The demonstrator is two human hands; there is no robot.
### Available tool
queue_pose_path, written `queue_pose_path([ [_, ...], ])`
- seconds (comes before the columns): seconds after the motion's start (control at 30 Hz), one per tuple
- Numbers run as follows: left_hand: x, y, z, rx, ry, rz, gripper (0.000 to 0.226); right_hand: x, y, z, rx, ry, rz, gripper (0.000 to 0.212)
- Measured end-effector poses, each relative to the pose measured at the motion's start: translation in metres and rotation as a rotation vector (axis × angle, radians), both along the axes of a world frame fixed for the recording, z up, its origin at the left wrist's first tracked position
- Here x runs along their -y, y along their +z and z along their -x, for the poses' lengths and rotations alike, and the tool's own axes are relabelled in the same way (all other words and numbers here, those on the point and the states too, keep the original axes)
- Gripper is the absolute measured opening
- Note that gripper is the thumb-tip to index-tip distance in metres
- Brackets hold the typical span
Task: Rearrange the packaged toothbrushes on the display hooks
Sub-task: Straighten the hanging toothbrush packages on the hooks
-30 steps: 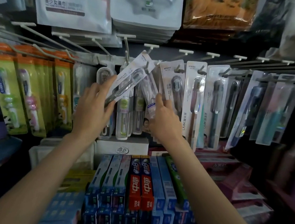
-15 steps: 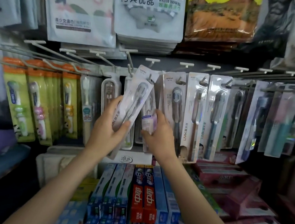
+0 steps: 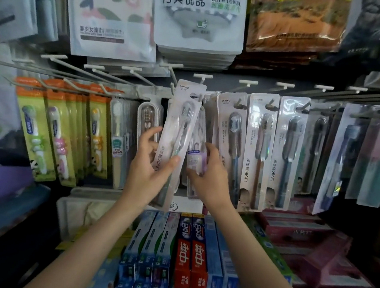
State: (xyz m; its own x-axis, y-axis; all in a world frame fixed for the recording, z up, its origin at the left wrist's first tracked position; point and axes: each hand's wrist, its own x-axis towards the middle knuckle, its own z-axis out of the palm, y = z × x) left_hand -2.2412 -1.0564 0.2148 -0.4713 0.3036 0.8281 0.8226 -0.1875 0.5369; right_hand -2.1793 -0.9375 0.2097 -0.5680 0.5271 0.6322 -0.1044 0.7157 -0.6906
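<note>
L hand (image 3: 149,170) grips a white LMK toothbrush pack (image 3: 177,140) around its lower half: thumb across the front, fingers curled behind the left edge. Pack is tilted a bit, top leaning right, its top edge up at the display hooks (image 3: 172,80) near the centre of the rack; can't tell if the hang hole is on a hook or just in front of it. R hand (image 3: 207,172) is just right of that pack, fingers curled round a clear toothbrush pack w/ purple label (image 3: 196,154), which hangs behind and beside the white one. The two hands are close, nearly touching, w/ the purple-label pack between them.

Right of the hands, hanging LMK packs (image 3: 258,151) sit in a row on their hooks, upright, then darker packs further right. Left: a clear toothbrush case (image 3: 149,118), then kids' toothbrush packs (image 3: 37,126) in green/orange card. Above, bagged towels (image 3: 199,14). Below the hands, toothpaste boxes (image 3: 192,250) stacked on the shelf, blue and red.
</note>
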Motion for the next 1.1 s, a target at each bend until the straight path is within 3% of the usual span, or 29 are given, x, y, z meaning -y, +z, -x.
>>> queue_pose_path([
  [0.37,0.004,-0.007,0.016,-0.100,0.102,0.057,0.057,0.005,-0.024,0.013,-0.038,0.071,0.056,0.079],
  [0.67,0.007,-0.005,0.020,-0.157,0.144,0.096,0.054,0.009,-0.034,0.041,-0.147,0.261,0.398,0.054],
  [0.9,0.000,-0.009,0.020,-0.143,0.146,0.088,0.054,0.016,-0.081,0.028,-0.058,0.251,0.351,0.050],
  [1.1,-0.024,-0.018,0.014,-0.018,0.097,0.019,0.057,0.011,-0.100,-0.014,-0.085,0.225,0.222,0.045],
])
